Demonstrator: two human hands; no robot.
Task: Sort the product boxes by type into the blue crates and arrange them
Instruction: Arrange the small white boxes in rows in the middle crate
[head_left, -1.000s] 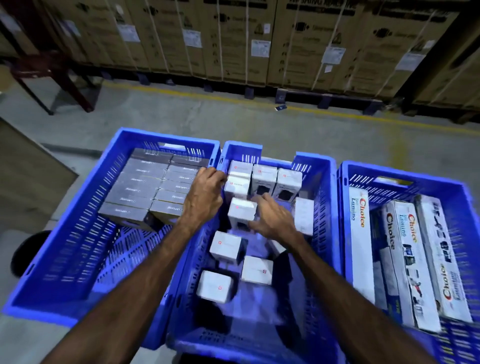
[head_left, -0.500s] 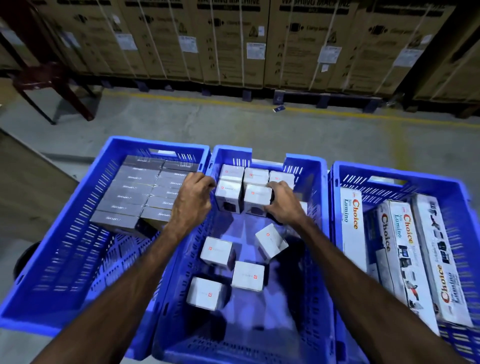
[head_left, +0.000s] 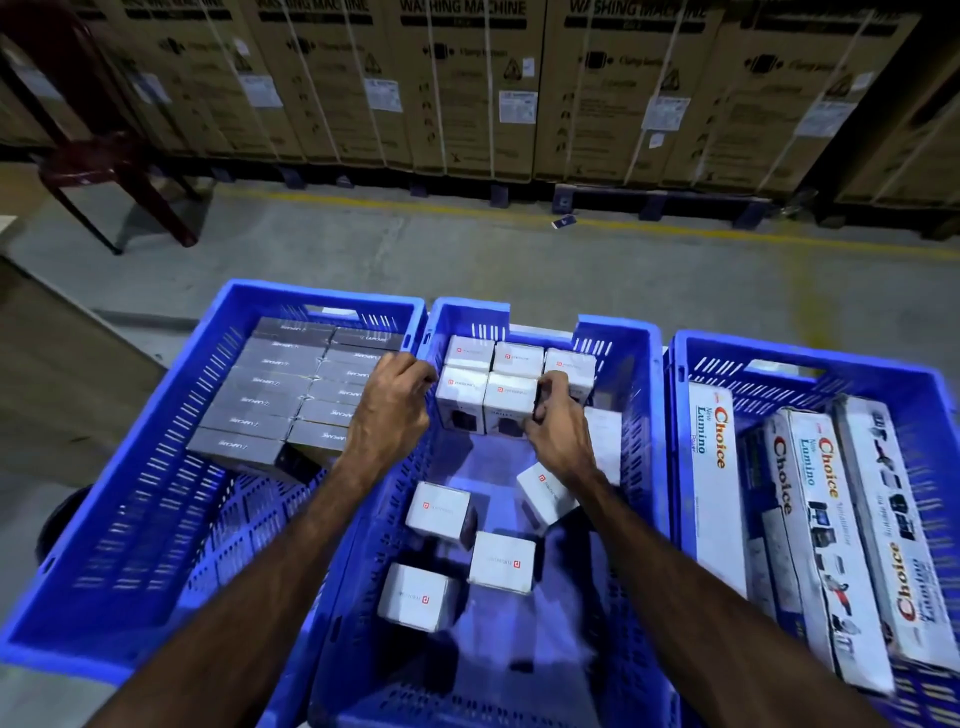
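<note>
Three blue crates stand side by side. The left crate (head_left: 104, 545) holds stacked dark grey boxes (head_left: 291, 384). In the middle crate (head_left: 467, 312), small white boxes form two rows at the far end, and several loose white boxes (head_left: 439, 512) lie on its floor. My left hand (head_left: 389, 410) is curled against the left side of the front-row white box (head_left: 460, 400). My right hand (head_left: 558, 426) grips the right side of the neighbouring white box (head_left: 511, 405). The right crate (head_left: 779, 353) holds long white "Choice" boxes (head_left: 821, 519).
Tall strapped cardboard cartons (head_left: 467, 88) line the back behind a yellow floor line. A dark red chair (head_left: 119, 171) stands at the far left. A brown panel (head_left: 52, 364) and a black round object (head_left: 57, 519) sit left of the crates.
My right hand carried a white box from the crate's middle up to the far end and set it beside the one at my left hand. A loose box tipped over behind it.
</note>
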